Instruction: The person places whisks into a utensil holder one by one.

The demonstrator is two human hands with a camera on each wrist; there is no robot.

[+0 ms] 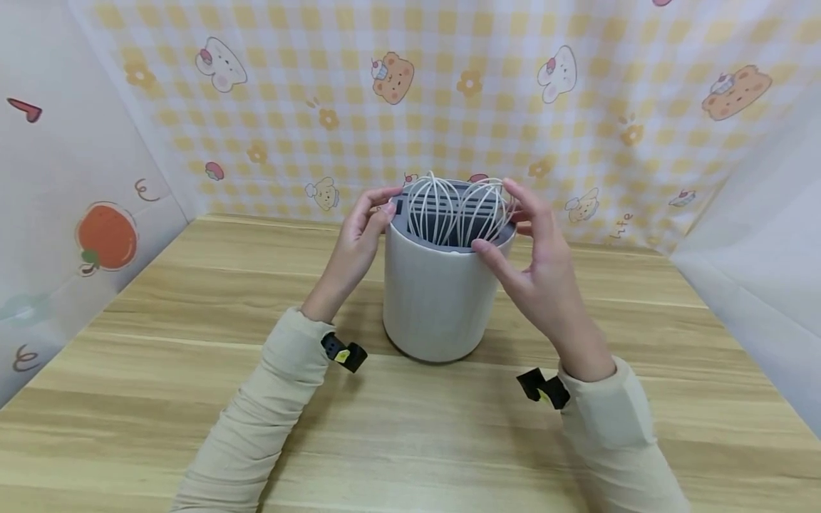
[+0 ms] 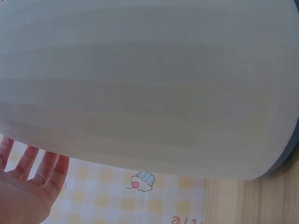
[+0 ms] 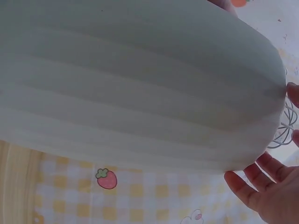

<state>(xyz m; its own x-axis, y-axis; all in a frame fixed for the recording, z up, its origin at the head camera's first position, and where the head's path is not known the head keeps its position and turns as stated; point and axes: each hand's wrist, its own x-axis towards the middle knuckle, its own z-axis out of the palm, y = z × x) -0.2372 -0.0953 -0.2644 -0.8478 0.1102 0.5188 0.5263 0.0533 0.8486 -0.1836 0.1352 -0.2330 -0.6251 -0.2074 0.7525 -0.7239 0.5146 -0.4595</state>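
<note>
A white ribbed utensil holder [image 1: 442, 303] with a grey slotted top [image 1: 432, 196] stands upright on the table. Two wire whisks, a left one [image 1: 428, 210] and a right one [image 1: 485, 210], poke out of it, loops upward; their handles are hidden inside. My left hand [image 1: 359, 231] grips the holder's left rim, its thumb on top; in the left wrist view, fingers [image 2: 55, 175] lie against the wall. On the right, my right hand [image 1: 541, 263] spans the rim, thumb at the front edge and index finger beside the right whisk; other fingertips [image 3: 239, 184] touch the wall.
The wooden table [image 1: 410, 434] reaches around the holder on every side. Behind it hangs a yellow checked cloth [image 1: 436, 121] with cartoon prints. Pale printed sheets close off the left side [image 1: 58, 185] and the right side [image 1: 763, 263].
</note>
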